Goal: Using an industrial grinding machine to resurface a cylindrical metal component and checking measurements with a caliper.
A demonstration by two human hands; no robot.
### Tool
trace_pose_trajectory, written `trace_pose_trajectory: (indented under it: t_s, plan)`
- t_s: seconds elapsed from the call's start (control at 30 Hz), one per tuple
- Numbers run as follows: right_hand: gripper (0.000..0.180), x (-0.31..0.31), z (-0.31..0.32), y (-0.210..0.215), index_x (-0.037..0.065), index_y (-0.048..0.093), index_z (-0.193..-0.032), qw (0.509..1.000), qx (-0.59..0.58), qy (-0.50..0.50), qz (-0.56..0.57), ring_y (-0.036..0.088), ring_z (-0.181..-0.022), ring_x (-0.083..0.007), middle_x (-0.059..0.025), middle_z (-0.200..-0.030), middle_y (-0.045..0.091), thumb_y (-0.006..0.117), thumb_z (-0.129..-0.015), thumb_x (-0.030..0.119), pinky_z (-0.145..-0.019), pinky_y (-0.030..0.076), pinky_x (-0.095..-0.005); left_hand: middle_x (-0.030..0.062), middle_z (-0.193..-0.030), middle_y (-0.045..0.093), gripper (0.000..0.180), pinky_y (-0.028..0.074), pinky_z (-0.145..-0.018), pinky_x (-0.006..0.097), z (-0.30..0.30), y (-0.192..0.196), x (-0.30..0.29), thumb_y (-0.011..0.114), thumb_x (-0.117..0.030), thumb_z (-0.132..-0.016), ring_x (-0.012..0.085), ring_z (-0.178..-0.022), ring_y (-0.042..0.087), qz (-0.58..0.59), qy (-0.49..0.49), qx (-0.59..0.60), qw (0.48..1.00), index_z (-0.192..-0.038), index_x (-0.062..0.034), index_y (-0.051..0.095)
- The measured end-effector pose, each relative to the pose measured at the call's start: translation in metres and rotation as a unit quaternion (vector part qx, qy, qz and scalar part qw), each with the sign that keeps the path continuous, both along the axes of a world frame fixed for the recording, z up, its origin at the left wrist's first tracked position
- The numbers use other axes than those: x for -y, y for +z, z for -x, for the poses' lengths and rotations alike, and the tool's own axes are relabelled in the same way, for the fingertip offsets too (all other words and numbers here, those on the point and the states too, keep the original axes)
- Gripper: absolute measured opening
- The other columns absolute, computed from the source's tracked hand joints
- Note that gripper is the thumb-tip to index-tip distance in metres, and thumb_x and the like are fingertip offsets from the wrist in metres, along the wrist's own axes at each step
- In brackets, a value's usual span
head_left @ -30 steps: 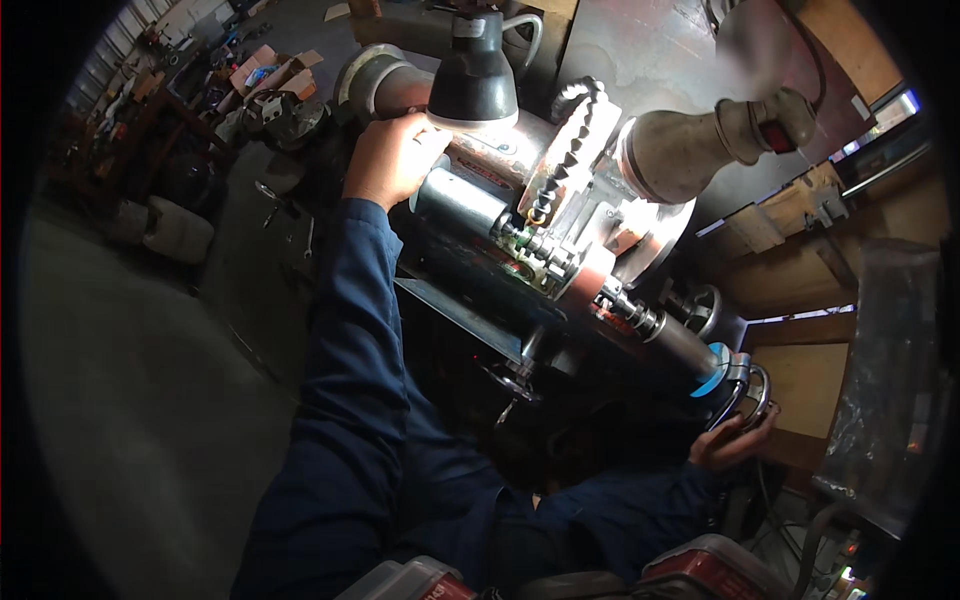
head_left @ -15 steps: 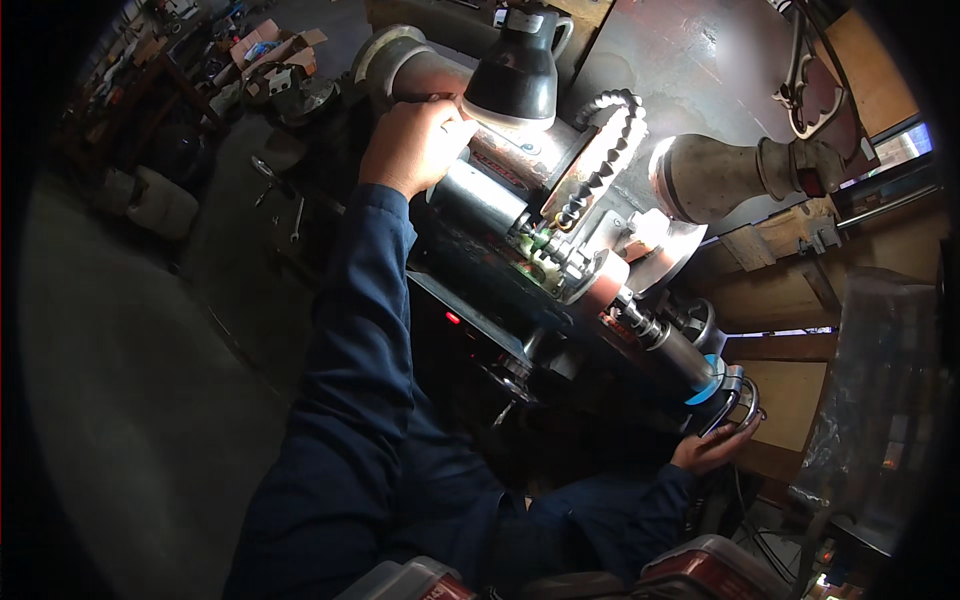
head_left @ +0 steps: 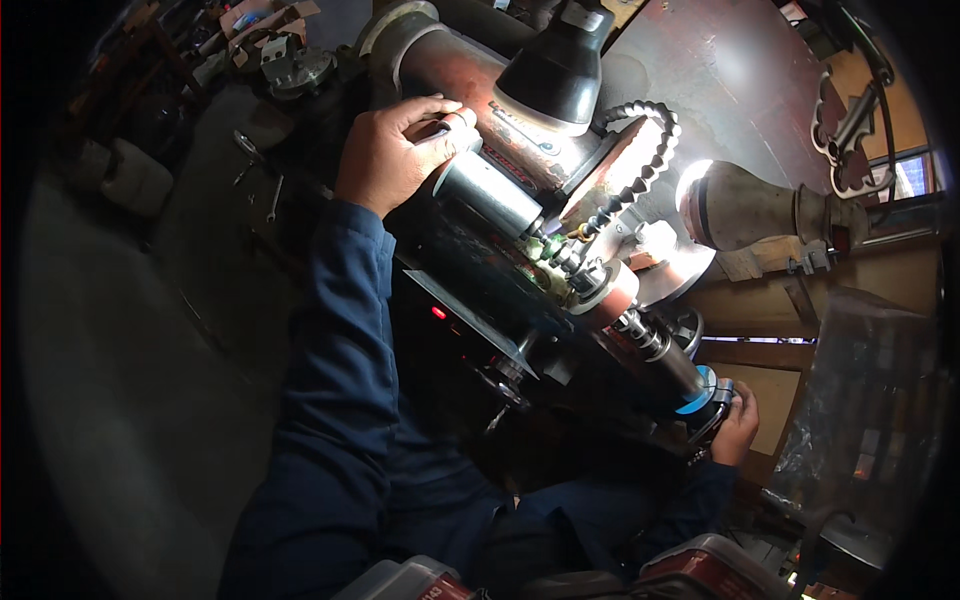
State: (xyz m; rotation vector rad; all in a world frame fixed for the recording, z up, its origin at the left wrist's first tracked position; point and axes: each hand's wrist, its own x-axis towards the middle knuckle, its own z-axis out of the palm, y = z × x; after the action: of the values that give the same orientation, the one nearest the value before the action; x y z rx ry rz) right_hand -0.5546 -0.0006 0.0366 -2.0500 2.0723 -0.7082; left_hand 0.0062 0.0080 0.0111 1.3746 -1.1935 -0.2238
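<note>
A small metal lathe runs slantwise across the middle of the head view. My left hand point(head_left: 395, 148) rests on the grey cylindrical housing point(head_left: 487, 192) at the lathe's upper left end, fingers curled over its top. My right hand point(head_left: 737, 428) grips a round handwheel with a blue ring point(head_left: 700, 397) at the lower right end of the machine. Between the hands sit a copper-coloured collar point(head_left: 612, 292) and a dark spindle point(head_left: 660, 350). Both sleeves are dark blue.
A black lamp shade point(head_left: 556, 70) hangs over the machine and a second lit lamp point(head_left: 740, 208) shines at the right. A black segmented coolant hose point(head_left: 640, 170) arcs above the lathe. A red light point(head_left: 438, 313) glows on the front panel. Cluttered benches stand at upper left.
The view has closed in on the lathe and tilted. My left hand has stayed on the grey housing and my right hand has stayed on the handwheel.
</note>
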Motion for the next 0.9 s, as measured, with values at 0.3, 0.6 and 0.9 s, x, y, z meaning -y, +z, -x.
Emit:
trace_pose_trajectory:
  t_s: [0.3, 0.6, 0.9]
  plan:
    - [0.025, 0.012, 0.001, 0.001, -0.006, 0.051, -0.112, 0.999, 0.017, -0.028, 0.015, 0.057, -0.099, -0.022, -0.015, -0.108, 0.058, 0.055, -0.09, 0.006, -0.089, 0.045, -0.033, 0.0106, -0.097, 0.071, 0.026, 0.053, -0.08, 0.025, -0.001, 0.0, -0.006, 0.072, -0.003, -0.08, 0.0123, -0.09, 0.067, -0.021, -0.027, -0.063, 0.997, -0.106, 0.0004, 0.067]
    - [0.04, -0.038, -0.039, -0.044, -0.004, 0.042, -0.132, 0.949, 0.199, -0.023, 0.243, 0.054, -0.113, -0.0296, -0.0218, -0.127, 0.051, 0.039, -0.101, 0.021, -0.101, 0.04, -0.0388, 0.009, -0.103, 0.07, 0.028, 0.052, -0.086, 0.026, -0.007, -0.016, -0.004, 0.072, 0.001, -0.077, 0.0127, -0.095, 0.066, 0.01, -0.038, -0.05, 0.998, -0.104, -0.0003, 0.067]
    - [0.023, 0.028, 0.025, 0.007, -0.005, 0.061, -0.108, 0.981, 0.101, 0.037, -0.161, 0.06, -0.092, -0.0168, -0.0105, -0.102, 0.065, 0.048, -0.095, 0.01, -0.085, 0.047, -0.0303, 0.0125, -0.085, 0.07, 0.027, 0.056, -0.069, 0.03, -0.004, -0.018, 0.004, 0.082, -0.014, -0.07, 0.0205, -0.077, 0.069, 0.065, 0.04, -0.009, 0.997, -0.091, -0.0031, 0.07]
